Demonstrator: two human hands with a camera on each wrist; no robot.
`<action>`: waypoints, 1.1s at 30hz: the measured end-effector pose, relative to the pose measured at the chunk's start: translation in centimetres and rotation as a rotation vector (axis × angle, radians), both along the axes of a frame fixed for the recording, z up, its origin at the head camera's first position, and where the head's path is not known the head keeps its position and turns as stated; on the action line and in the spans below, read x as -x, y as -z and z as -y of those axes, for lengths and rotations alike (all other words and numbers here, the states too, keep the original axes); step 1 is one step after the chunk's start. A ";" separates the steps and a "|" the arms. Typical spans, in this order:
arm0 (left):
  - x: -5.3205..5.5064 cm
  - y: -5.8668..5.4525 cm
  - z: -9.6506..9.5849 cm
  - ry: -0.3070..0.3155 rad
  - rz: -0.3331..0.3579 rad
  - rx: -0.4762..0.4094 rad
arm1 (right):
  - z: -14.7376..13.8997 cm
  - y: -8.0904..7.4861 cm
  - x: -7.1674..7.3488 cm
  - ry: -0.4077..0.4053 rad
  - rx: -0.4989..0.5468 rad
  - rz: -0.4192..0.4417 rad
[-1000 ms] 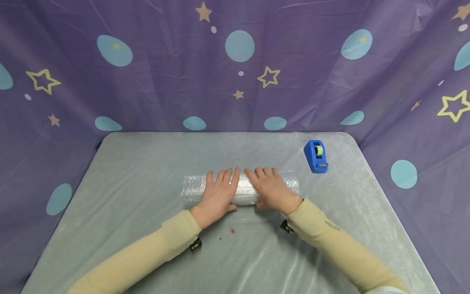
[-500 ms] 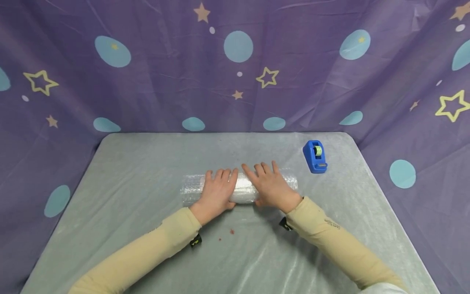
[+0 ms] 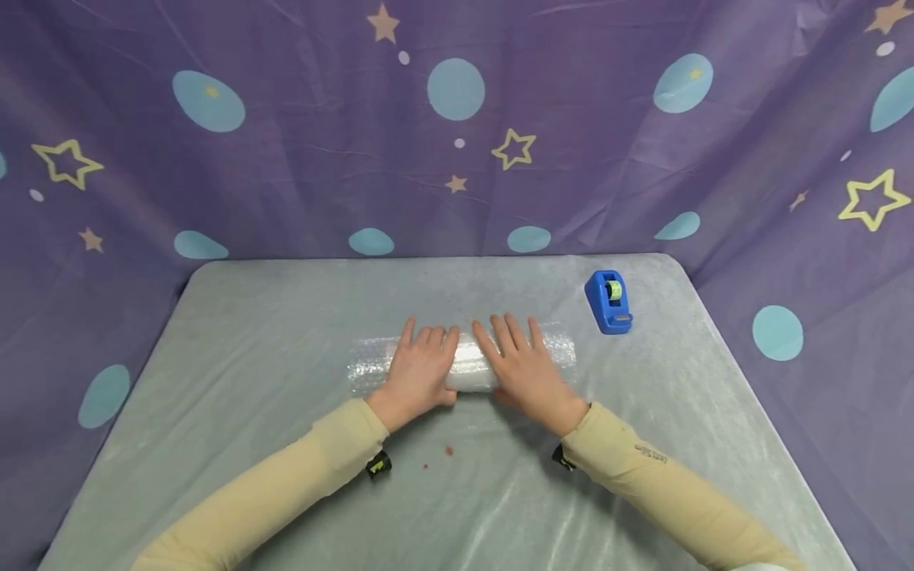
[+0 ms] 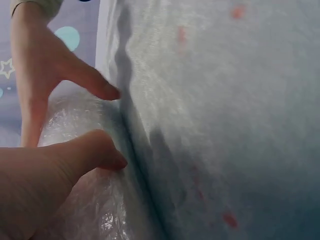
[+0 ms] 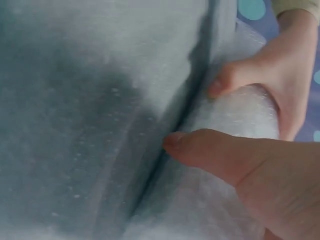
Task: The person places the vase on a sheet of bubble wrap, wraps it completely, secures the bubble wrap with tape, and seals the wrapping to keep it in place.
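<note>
A roll of clear bubble wrap (image 3: 471, 369) lies crosswise at mid-table. Its middle looks whiter and fuller than its see-through ends; what is inside cannot be made out. My left hand (image 3: 417, 369) holds the roll left of centre, fingers over the top and thumb (image 5: 232, 79) bent down its near side. Right of centre, my right hand (image 3: 528, 373) rests on the roll with fingers straight and spread. Its thumb (image 5: 205, 150) stretches along the near side in the right wrist view. The roll's underside is hidden.
A blue tape dispenser (image 3: 608, 303) stands at the table's back right. Small red marks (image 3: 448, 450) show on the grey table cover (image 3: 271, 317) in front of the roll. A purple patterned curtain (image 3: 314, 159) hangs behind and at both sides.
The right fingers have slid forward and straightened over the roll, and the right wrist sits slightly nearer me. The left hand keeps its place on the roll. The head view has shifted slightly.
</note>
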State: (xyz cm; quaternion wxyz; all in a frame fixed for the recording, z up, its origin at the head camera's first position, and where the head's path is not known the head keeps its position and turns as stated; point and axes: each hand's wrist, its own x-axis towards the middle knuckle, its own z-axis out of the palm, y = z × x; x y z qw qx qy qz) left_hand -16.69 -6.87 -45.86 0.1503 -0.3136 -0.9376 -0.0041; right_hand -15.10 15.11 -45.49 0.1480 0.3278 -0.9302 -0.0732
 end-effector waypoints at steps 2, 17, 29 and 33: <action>0.0 -0.2 0.0 0.000 0.024 -0.003 | 0.1 0.1 0.0 0.004 0.002 -0.019; -0.9 -1.8 0.0 -0.024 0.306 -0.032 | 0.1 -0.3 -0.8 -0.032 0.025 -0.029; -1.5 -2.4 0.1 0.000 0.383 -0.034 | -0.2 -0.6 -1.2 -0.077 0.002 0.010; -1.5 -2.7 0.2 -0.013 0.420 -0.033 | -0.2 -1.3 -1.2 -0.073 0.007 0.063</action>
